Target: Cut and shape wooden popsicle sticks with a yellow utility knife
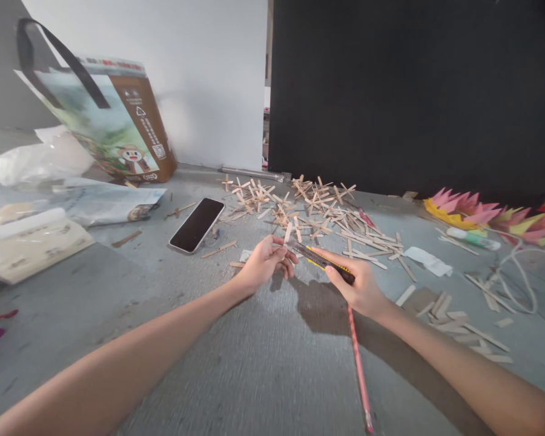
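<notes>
Between its thumb and fingers, my left hand (272,258) pinches a small wooden craft stick (288,233), which points upward. My right hand (355,284) is wrapped round a black and yellow utility knife (320,258). The knife's blade end reaches left to the stick, at or very near its lower part; exact contact is too small to make out. Below my right hand a pink pencil (360,369) lies on the grey surface. Just beyond both hands spreads a pile of wooden sticks (315,209), many joined into crosses.
A black phone (197,224) lies left of my hands, near a printed bag (113,121) and plastic packets (31,242). To the right are loose stick pieces (458,327), a white cable (522,272), a glue tube (475,238) and pink-yellow paper crowns (463,209). A black panel (413,91) stands behind.
</notes>
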### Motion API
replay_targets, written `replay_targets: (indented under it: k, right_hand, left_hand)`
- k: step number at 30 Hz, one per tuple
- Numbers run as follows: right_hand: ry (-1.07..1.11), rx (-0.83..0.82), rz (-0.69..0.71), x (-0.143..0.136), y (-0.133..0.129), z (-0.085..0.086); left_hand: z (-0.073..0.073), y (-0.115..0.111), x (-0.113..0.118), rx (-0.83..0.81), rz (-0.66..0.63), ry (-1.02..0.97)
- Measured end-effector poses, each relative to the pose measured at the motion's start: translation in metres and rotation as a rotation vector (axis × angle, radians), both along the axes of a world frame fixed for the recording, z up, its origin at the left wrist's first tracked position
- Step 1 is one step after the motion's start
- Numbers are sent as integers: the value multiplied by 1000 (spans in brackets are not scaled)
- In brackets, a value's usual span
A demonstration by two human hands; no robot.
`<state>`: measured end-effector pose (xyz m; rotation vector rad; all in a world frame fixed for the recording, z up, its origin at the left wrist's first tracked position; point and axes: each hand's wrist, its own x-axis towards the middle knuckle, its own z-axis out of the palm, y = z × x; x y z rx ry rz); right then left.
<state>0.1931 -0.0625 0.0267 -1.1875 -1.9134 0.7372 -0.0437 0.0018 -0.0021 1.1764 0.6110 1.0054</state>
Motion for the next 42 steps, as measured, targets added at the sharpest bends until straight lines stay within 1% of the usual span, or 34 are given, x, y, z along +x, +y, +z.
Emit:
replay_targets:
  k: [5,9,10,12,13,15,17,20,26,29,35,42]
  right_hand:
    - [55,-54,-7,3,6,-2]
    - [251,-190,49,6,9,-15]
    - [306,-207,55,6,9,-18]
    - [360,-184,25,6,8,-23]
    - [346,-148,-5,6,7,-24]
    - [250,-67,-66,6,4,-22]
    - [142,-4,-88,4,1,-19]
    - [64,55,-61,2,-2,-15]
    - [-4,117,-33,1,-3,-17]
    - [-16,123,-34,0,-3,-16]
    - [-26,66,-62,-2,-6,-15]
    - [-39,5,-69,-12,-16,-14]
  left_hand:
    - [2,0,0,-13,0,13]
    - [0,1,2,-5,9,10]
    - [0,1,2,3,9,7]
    - [0,0,2,19,11,2]
    - [0,0,2,25,14,0]
    - [0,0,2,30,20,-2]
    - [0,0,3,34,28,-2]
    - [-1,-1,4,42,42,-2]
    - [-2,-2,5,56,61,6]
    - [-1,-4,5,51,59,12]
    - [2,-6,6,60,65,10]
    - [-1,-7,6,104,71,35]
